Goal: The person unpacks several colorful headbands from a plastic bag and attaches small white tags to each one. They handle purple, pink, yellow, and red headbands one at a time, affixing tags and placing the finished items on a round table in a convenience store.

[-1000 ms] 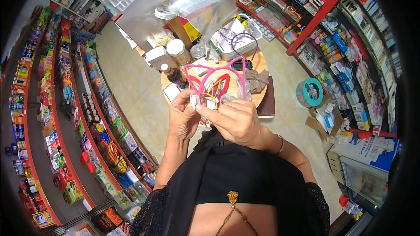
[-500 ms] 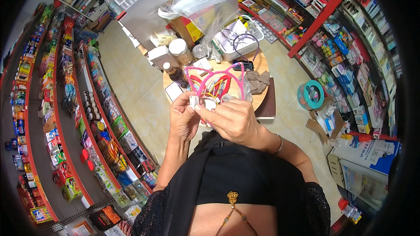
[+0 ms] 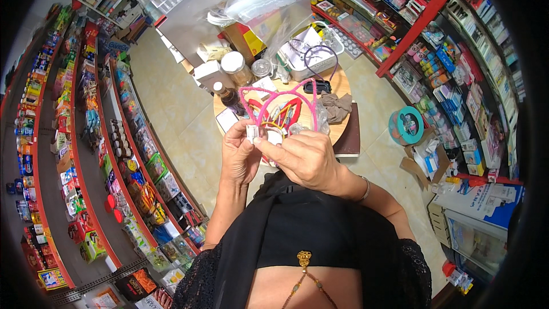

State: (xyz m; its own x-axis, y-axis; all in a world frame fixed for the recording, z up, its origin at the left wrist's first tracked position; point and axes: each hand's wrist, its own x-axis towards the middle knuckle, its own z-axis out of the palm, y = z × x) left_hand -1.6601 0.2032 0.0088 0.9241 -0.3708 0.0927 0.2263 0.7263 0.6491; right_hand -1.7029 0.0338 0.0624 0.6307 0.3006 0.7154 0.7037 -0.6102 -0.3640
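Shop aisle, round wooden table (image 3: 338,83) below us. We hold pink headbands (image 3: 278,98) at white end tags, arcs rising away from our fingers toward table (long axis running left-right). Left hand (image 3: 240,154) pinches left ends; right hand (image 3: 303,157) closed on right ends, equally near. Beyond: jars (image 3: 235,66), purple headband (image 3: 320,57).

Light: bright and even around my round wooden table (image 3: 338,83), coming from overhead.
Shadows: soft and faint on the floor just beside the table.
Glare: pale sheen on the clear plastic bags (image 3: 260,1) beyond the table.
Focus: my hands near the table look sharp, no motion blur.
Distortion: shelves well away from the table bend strongly.
Edges: black vignette rings everything far from the table.
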